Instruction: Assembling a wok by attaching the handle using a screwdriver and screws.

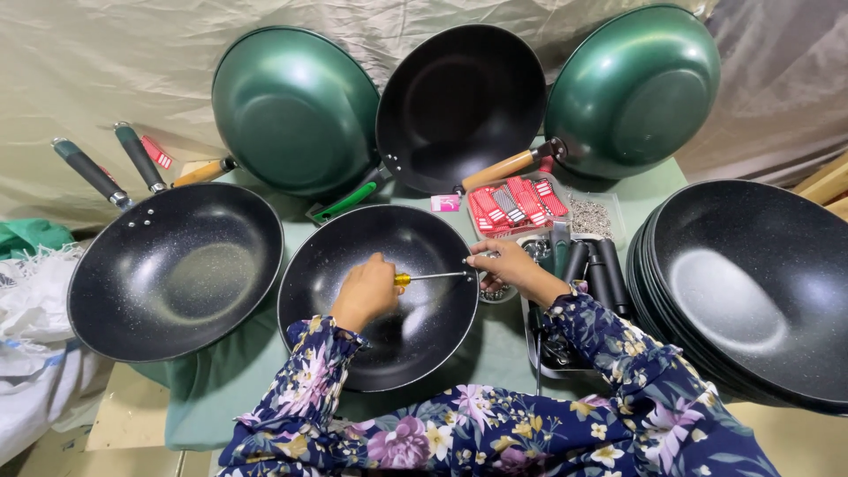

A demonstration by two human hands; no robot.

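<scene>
left hand (pixel 365 291) gripping screwdriver (pixel 430 277) (over wok (pixel 353 243))

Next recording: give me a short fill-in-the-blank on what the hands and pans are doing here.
1. The left hand grips a screwdriver with a ____ handle.
2. The screwdriver's tip points toward the ____ hand, which pinches at the rim of the middle pan.
3. The pan standing upright between the two green pans shows its ____ inside.
4. A stack of black pans sits on the person's ____ side.

Missing words: yellow; right; black; right
</scene>
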